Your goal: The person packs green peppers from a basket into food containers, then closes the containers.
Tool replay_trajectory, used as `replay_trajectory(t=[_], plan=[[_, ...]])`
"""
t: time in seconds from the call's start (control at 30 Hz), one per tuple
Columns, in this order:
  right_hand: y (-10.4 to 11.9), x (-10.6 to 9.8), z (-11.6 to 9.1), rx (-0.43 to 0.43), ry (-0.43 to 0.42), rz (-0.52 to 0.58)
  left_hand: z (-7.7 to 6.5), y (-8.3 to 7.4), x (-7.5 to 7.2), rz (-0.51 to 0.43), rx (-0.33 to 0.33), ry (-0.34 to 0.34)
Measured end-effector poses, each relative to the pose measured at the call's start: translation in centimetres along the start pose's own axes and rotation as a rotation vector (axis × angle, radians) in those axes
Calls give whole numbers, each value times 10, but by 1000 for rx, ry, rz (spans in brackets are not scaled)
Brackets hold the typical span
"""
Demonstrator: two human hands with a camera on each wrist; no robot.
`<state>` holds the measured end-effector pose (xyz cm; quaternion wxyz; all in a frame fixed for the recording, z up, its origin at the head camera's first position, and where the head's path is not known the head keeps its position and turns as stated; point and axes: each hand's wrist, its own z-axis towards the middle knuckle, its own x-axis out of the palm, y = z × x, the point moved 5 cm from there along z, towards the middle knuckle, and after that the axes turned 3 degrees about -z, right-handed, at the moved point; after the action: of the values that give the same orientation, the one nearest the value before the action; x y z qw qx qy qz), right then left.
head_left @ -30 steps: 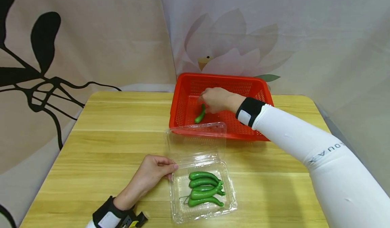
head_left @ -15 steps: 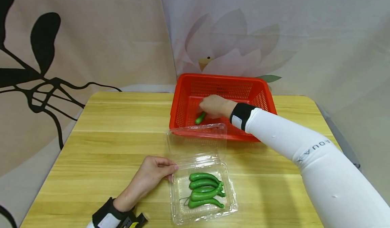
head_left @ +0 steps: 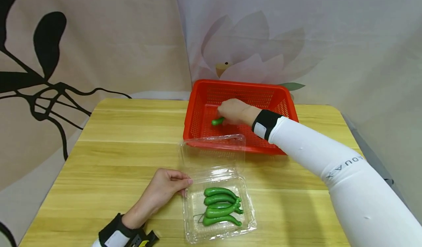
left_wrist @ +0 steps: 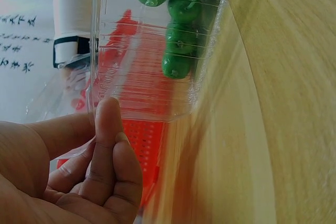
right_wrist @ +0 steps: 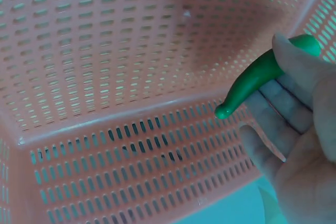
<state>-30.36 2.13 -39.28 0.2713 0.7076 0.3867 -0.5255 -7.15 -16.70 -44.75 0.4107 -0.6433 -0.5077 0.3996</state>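
Inside the red basket (head_left: 189, 124), my right hand (head_left: 234, 111) holds a green chili pepper (right_wrist: 257, 77) between thumb and fingers. The right wrist view shows it lifted off the basket floor, its narrow end pointing away from the palm. With thumb and fingers, my left hand (head_left: 168, 186) pinches the left rim of a clear plastic clamshell box (head_left: 217, 235) near its hinge. Several green chili peppers (head_left: 219, 212) lie side by side in the box's base. Its raised lid (head_left: 214, 155) leans back toward the basket.
The box and basket share a wooden table (head_left: 132, 129), with the basket at the back. The lid's top edge overlaps the basket's front wall in the head view. A printed cloth backdrop (head_left: 132, 38) hangs behind the table.
My right hand has taken hold of the chili pepper in the basket, raised it slightly and turned it more level. The left hand and the box stay in place.
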Motion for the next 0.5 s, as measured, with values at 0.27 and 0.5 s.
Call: replay_trajectory(t=[0.27, 0.5], plan=[[-11, -20, -11, 28, -90, 83, 2, 1, 0, -2, 12, 8], [-12, -35, -26, 16, -209, 133, 4, 1, 1, -13, 18, 5]])
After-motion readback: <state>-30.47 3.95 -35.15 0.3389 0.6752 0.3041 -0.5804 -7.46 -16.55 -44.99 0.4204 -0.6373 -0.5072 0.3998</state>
